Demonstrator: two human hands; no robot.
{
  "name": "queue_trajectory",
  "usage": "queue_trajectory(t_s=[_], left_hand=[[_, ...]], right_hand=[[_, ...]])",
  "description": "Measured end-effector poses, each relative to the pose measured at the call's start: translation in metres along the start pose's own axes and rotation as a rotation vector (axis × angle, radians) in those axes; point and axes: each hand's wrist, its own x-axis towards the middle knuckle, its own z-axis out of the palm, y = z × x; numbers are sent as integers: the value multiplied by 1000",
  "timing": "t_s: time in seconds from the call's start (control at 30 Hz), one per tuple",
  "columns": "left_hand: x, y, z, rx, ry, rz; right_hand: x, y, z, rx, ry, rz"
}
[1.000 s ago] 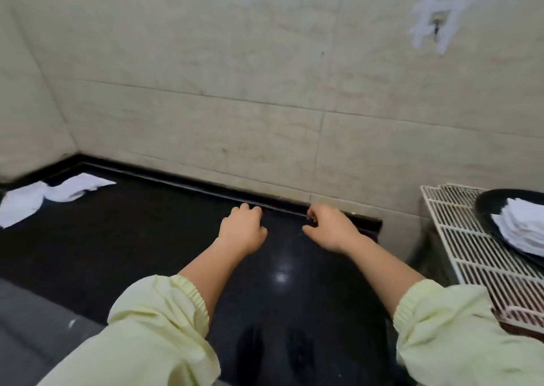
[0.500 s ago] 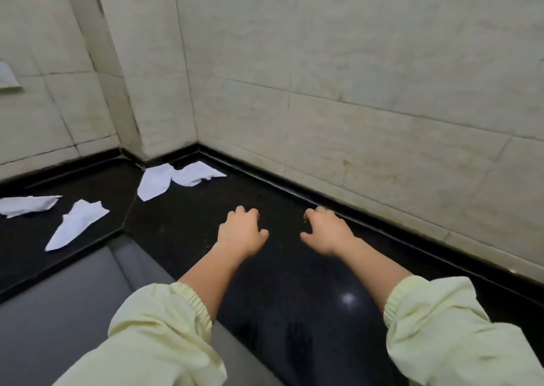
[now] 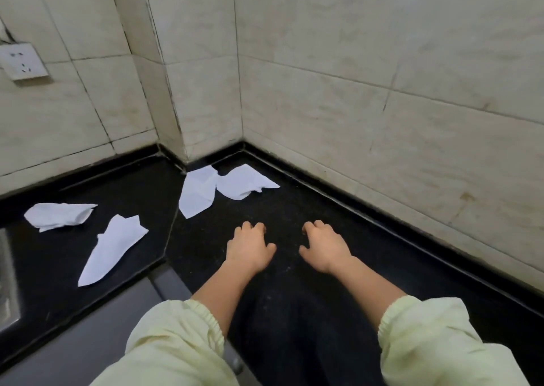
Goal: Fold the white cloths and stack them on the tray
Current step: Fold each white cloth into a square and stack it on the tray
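Several crumpled white cloths lie loose on the black counter [image 3: 294, 217]. One cloth [image 3: 197, 192] and another cloth [image 3: 245, 182] sit side by side in the far corner, just beyond my hands. A third cloth [image 3: 60, 216] and a long pointed cloth [image 3: 113, 248] lie at the left. My left hand [image 3: 250, 247] and my right hand [image 3: 325, 248] hover side by side over the counter, palms down, fingers curled, holding nothing. The tray is out of view.
Beige tiled walls meet in a corner behind the counter, with a jutting pillar [image 3: 176, 91]. A white wall socket [image 3: 22, 61] is at the upper left. A metal sink edge [image 3: 7, 285] shows at the far left. The grey floor [image 3: 88, 335] lies below the counter's angled front.
My view has swung left: the wire rack and tray with folded cloths have left the frame, and the corner with the loose cloths has come in. My hands keep the same pose.
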Motion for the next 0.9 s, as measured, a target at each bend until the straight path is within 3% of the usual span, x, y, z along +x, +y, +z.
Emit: queue_trajectory(t_s=[0.23, 0.57, 0.9], left_hand=[[94, -54, -11, -14, -9, 15], [233, -140, -5, 66, -74, 172], [329, -189, 16, 122, -52, 210]], right_hand=[[88, -43, 16, 39, -15, 49], [208, -103, 55, 121, -81, 195], [299, -129, 99, 206, -148, 210]])
